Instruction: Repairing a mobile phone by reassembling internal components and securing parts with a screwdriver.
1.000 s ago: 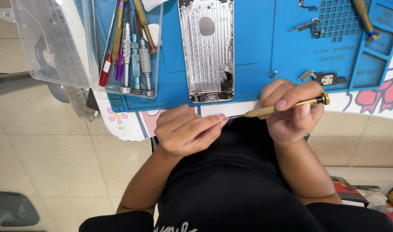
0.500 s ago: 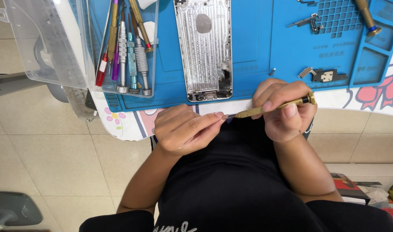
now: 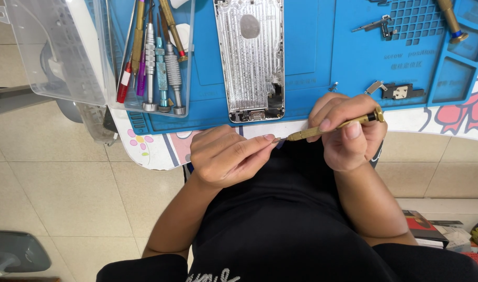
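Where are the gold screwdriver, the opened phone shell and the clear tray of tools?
gold screwdriver (image 3: 330, 127), head view, on the middle of its shaft, held by the right hand.
opened phone shell (image 3: 252, 57), head view, on its bare silver inside.
clear tray of tools (image 3: 189, 62), head view, on its right wall.

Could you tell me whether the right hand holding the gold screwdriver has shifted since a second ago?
Barely: the right hand with the gold screwdriver sits just below the blue mat edge, right of the opened phone, as before.
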